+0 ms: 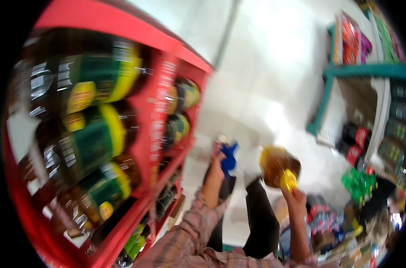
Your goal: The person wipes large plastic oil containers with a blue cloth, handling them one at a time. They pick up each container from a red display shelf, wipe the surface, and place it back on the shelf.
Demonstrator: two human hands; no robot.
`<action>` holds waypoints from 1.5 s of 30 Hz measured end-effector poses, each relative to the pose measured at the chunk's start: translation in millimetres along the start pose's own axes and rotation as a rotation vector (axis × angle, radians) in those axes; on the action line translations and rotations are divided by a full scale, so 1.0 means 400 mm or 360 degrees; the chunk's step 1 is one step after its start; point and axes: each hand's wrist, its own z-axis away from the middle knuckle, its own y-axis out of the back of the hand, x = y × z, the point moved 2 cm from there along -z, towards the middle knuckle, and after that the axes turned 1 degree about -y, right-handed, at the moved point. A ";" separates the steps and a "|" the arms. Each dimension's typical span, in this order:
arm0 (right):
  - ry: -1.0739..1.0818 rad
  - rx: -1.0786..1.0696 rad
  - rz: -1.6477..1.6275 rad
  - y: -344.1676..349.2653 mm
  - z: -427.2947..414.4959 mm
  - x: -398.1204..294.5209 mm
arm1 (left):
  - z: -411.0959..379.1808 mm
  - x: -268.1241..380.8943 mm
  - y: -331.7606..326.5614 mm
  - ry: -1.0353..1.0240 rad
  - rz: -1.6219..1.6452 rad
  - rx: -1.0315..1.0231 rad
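Note:
My left hand (217,163) is closed around a crumpled blue cloth (228,159), beside the red shelf unit (186,50). My right hand (296,200) grips the yellow neck end of a large bottle (277,164). Its amber-brown body points away from me, tilted over the floor. Motion blur hides the fine detail of the bottle and of my fingers. On the shelf to my left stand several large dark bottles (95,144) with green and yellow labels.
Across the pale, shiny floor (253,83) is a teal-edged shelf (367,71) with dark soda bottles (355,144) and bright packets (350,40). Wrapped packs of bottles (323,214) and a green plastic bag (359,184) lie at the lower right. Smaller bottles (176,129) fill the shelf unit's end.

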 end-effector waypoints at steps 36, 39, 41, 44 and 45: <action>0.2697 -0.0118 0.0235 0.634 1.545 -1.203 | 1.175 0.565 -0.680 0.0030 0.0282 -0.2591; 0.2742 -0.0346 0.0284 0.603 1.583 -1.283 | 1.243 0.639 -0.649 -0.0068 0.0473 -0.2537; 0.2745 -0.0416 0.0250 0.564 1.595 -1.329 | 1.349 0.708 -0.654 0.0018 0.0538 -0.2048; 0.2604 -0.0580 0.0263 0.453 1.617 -1.384 | 1.413 0.808 -0.616 -0.0085 0.0599 -0.1922; 0.2603 -0.0629 0.0275 0.423 1.626 -1.402 | 1.406 0.829 -0.599 -0.0172 0.0579 -0.1907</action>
